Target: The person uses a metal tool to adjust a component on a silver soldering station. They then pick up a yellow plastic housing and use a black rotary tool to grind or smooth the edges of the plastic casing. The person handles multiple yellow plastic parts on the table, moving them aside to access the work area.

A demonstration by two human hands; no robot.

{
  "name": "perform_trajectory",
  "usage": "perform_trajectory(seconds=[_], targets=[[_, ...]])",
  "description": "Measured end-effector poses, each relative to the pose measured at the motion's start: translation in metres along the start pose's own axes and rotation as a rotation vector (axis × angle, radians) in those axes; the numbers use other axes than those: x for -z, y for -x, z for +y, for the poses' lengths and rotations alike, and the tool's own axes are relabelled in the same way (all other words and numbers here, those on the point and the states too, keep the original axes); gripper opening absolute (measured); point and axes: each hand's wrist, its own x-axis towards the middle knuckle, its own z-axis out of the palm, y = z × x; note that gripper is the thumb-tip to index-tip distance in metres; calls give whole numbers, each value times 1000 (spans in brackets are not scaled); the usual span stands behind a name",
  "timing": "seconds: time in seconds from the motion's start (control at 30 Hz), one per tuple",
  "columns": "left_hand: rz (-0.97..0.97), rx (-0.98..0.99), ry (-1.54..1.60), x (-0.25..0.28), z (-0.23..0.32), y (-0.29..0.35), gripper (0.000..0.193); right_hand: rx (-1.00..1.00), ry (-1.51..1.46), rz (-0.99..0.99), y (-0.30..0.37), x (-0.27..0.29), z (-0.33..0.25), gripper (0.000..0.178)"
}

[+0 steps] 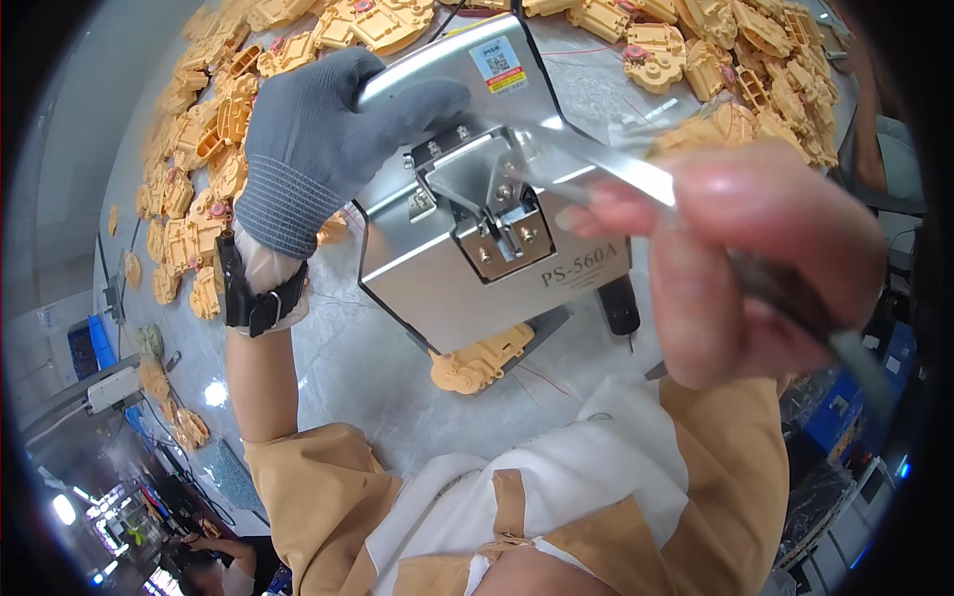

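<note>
My left hand (333, 134), in a grey knit glove with a black strap at the wrist, grips the upper left of a silver metal box-shaped machine (427, 293). One finger lies across the front, just above a bracketed nozzle mechanism (497, 214) with small screws. The machine looks tilted over the table. My right hand (765, 258) is bare, close to the camera and blurred by motion. Pinched in its fingers are shiny metal tweezers (621, 167), their tips by the upper right of the mechanism. Whether the tips touch anything is too blurred to tell.
Many yellow-orange plastic housings (378, 22) are heaped along the table's far and left sides. A single housing (477, 363) lies under the machine's near edge. Beside the machine is a black pen-like tool (619, 306). Thin red wires lie on the grey tabletop (348, 368). Other people are at both sides.
</note>
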Motion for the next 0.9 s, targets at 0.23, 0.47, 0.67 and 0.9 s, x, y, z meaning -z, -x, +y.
perform_trajectory(seconds=[0.23,0.47,0.67,0.9], targets=[[-30,-7,-28,-1,-4,-1,54,-69,-32,-220,11,0,-5,21],[-28,53,11,1,3,2,56,150,112,-31,12,-30,5,29],[-53,74,8,1,4,1,56,213,99,-97,23,-44,15,33],[-86,106,45,1,8,3,55,287,63,-42,35,-44,19,26]])
